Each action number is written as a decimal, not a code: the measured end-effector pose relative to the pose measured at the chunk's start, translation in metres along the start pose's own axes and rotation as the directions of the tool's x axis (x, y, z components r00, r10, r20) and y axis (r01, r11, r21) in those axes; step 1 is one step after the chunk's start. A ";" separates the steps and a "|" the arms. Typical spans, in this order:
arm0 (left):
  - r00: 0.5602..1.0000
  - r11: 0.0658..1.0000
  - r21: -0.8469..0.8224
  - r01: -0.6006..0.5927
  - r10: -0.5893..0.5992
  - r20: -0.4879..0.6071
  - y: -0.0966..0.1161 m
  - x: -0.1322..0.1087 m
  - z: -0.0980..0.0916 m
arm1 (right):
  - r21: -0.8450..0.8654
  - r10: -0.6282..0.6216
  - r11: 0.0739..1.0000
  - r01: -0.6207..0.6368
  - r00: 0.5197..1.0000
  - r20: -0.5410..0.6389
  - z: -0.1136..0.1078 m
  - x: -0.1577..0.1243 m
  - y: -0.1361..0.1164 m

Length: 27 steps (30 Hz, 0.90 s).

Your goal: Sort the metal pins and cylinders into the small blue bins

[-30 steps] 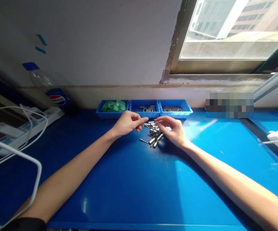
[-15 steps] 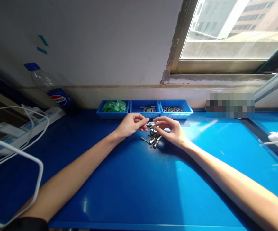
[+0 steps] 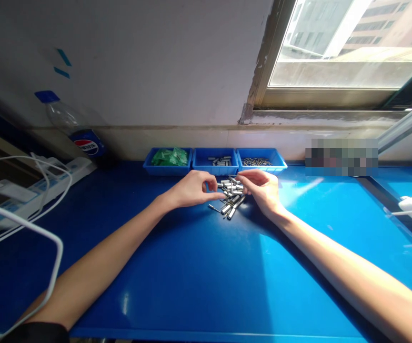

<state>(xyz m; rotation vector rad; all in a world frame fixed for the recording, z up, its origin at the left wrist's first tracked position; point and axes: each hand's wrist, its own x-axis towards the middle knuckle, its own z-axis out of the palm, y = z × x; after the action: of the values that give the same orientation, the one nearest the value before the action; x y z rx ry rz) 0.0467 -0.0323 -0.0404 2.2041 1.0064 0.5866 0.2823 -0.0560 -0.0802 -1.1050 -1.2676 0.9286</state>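
Observation:
A heap of small metal parts (image 3: 231, 209), short silver cylinders mixed with thin pins, lies on the blue table (image 3: 177, 281). My left hand (image 3: 191, 189) is at the heap's left side, thumb and forefinger apart with nothing seen between them. At the right side, my right hand (image 3: 263, 188) has thumb and forefinger pinched together. A thin metal pin (image 3: 232, 176) seems to stick out leftward from these fingertips. The other right fingers are curled beneath and partly hidden.
Behind the heap stand three blue bins: one with green packets (image 3: 170, 157), one with silver cylinders (image 3: 222, 162), one with thin pins (image 3: 257, 162). A bottle (image 3: 86, 142), a power strip (image 3: 77, 166) and white cables (image 3: 57, 257) are at left. A window (image 3: 334, 71) is at upper right.
My hands have moved apart: the left slightly left with its thumb and forefinger opening, the right to the right with its fingertips closing. More of the heap shows between them.

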 end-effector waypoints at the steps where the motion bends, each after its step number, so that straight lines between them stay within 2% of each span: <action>1: 0.993 0.999 0.001 -0.048 0.047 0.111 -0.001 -0.001 -0.005 | -0.004 -0.027 1.000 0.026 0.996 -0.083 -0.001 0.002 0.001; 2: 0.976 0.997 -0.007 -0.083 0.083 0.202 -0.002 -0.002 -0.008 | -0.011 -0.051 0.999 0.050 0.987 -0.150 -0.002 0.004 0.003; 4: 0.955 0.994 -0.029 -0.109 0.112 0.276 -0.004 -0.003 -0.012 | -0.020 -0.073 0.997 0.070 0.976 -0.203 -0.004 0.006 0.007; 12: 0.948 0.989 0.101 -0.108 0.072 0.310 -0.008 -0.002 -0.020 | -0.075 -0.072 0.995 0.065 0.993 -0.098 -0.003 0.002 0.004; 14: 0.967 0.996 0.064 -0.069 0.051 0.250 -0.009 -0.002 -0.022 | -0.084 -0.072 0.994 0.066 0.995 -0.073 -0.002 0.000 0.001; 18: 0.999 0.993 -0.111 -0.036 0.036 0.000 -0.006 0.002 -0.017 | -0.063 -0.058 0.996 0.056 0.998 -0.027 -0.002 0.000 -0.001; 21: 0.989 0.974 -0.218 -0.055 0.024 -0.143 -0.005 0.005 -0.010 | -0.054 -0.047 0.997 0.048 0.999 0.027 -0.002 0.000 -0.001; 27: 0.954 0.888 -0.451 -0.087 -0.055 -0.293 -0.011 0.010 0.009 | -0.072 -0.056 0.995 0.069 0.985 0.166 -0.001 -0.003 -0.001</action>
<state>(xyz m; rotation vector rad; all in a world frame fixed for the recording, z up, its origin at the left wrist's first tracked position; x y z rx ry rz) 0.0529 -0.0226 -0.0532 1.7318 0.8815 1.0745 0.2832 -0.0592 -0.0800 -1.0600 -1.4754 0.9447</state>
